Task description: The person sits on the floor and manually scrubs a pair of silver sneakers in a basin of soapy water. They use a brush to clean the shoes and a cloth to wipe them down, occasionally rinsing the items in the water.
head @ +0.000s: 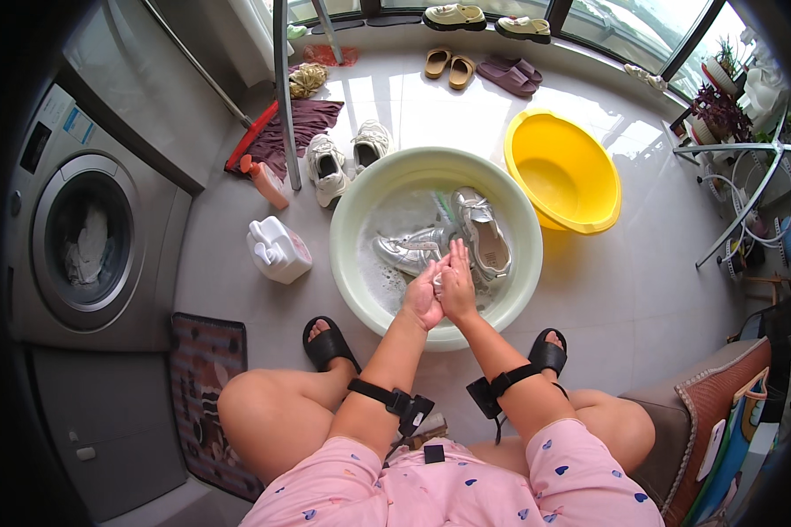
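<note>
A pale green basin stands on the floor before me, holding cloudy, sudsy water. My left hand and my right hand are pressed together over its near side. Between the palms shows a small white thing, perhaps a lace or foam; most of it is hidden. Just beyond my fingers a silver shoe lies on its side in the water. Another silver shoe rests sole down along the basin's right side, its beige insole showing. A greenish brush lies between the shoes, partly under water.
A yellow basin sits tilted at the right. To the left are a white jug, a pink pump bottle and white sneakers. A metal pole rises beyond them. A front-loading washing machine is far left, a plant rack right.
</note>
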A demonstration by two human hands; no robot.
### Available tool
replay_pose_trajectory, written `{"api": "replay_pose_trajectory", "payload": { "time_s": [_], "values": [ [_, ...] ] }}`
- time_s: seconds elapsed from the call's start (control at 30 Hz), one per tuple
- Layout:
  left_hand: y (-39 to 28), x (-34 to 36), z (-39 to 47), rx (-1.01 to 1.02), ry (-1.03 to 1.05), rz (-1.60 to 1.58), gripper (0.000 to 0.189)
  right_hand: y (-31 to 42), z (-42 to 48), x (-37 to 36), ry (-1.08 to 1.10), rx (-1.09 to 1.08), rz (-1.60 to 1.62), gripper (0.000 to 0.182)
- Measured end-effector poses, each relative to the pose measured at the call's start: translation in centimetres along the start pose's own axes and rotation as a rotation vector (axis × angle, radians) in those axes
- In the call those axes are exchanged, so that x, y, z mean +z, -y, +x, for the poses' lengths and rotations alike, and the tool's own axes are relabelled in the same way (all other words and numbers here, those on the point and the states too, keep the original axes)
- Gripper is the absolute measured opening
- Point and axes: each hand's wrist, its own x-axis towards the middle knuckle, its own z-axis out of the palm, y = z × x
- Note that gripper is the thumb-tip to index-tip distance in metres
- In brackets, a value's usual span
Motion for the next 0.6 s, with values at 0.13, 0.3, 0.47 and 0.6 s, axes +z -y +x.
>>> {"api": "replay_pose_trajectory", "payload": {
  "time_s": [0.13,0.3,0.47,0.6],
  "values": [
    [-1.7,-4.4,0.2,0.259,-0.137,0.023,0.051,6.1,-2.4,2.6,0.257,-0.125,0.163,0.047],
    [2.0,3.2,-1.1,0.051,-0.037,0.183,0.044,1.2,1.1,-1.9,-0.149,0.117,-0.089,0.046],
    [-2.2,0.9,-1.1,0.32,-0.134,0.209,0.05,5.9,-2.7,1.1,0.166,-0.111,0.318,0.052],
    [-1.5,-0.2,-0.5,0.352,-0.123,0.236,0.048,7.2,-1.9,0.7,0.196,0.011,0.415,0.051]
  ]
}}
